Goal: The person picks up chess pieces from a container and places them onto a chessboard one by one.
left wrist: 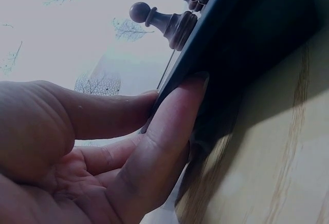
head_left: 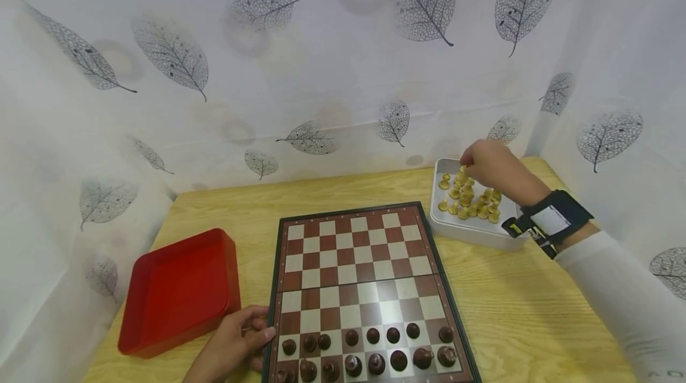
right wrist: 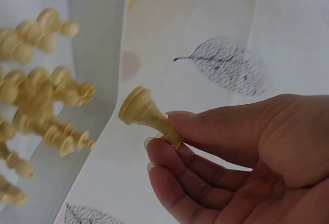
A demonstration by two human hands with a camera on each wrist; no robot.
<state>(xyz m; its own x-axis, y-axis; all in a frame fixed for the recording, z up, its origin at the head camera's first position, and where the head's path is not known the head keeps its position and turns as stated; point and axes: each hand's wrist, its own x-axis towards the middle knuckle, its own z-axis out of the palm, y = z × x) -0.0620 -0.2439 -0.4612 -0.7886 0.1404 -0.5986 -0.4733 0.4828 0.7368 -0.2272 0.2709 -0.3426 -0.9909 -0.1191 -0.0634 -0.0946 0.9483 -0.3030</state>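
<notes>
My right hand (head_left: 495,168) is over the white box (head_left: 477,237) at the back right. Between thumb and fingertips it pinches a cream chess piece (right wrist: 144,112) by its narrow top, the wide base pointing away; the fingers partly hide the top. Several other cream chess pieces (head_left: 466,198) stand in the box below. My left hand (head_left: 233,341) grips the left edge of the chessboard (head_left: 356,258), thumb on top and fingers against the side and underneath. Two rows of dark brown chess pieces (head_left: 376,363) stand along the board's near end, a brown pawn (left wrist: 164,23) close to the thumb.
A red box (head_left: 179,287) with nothing in it stands on the wooden table (head_left: 241,201) left of the board. A leaf-patterned white curtain (head_left: 332,73) borders the table at the back and sides. The white box stands close to the board's far right corner.
</notes>
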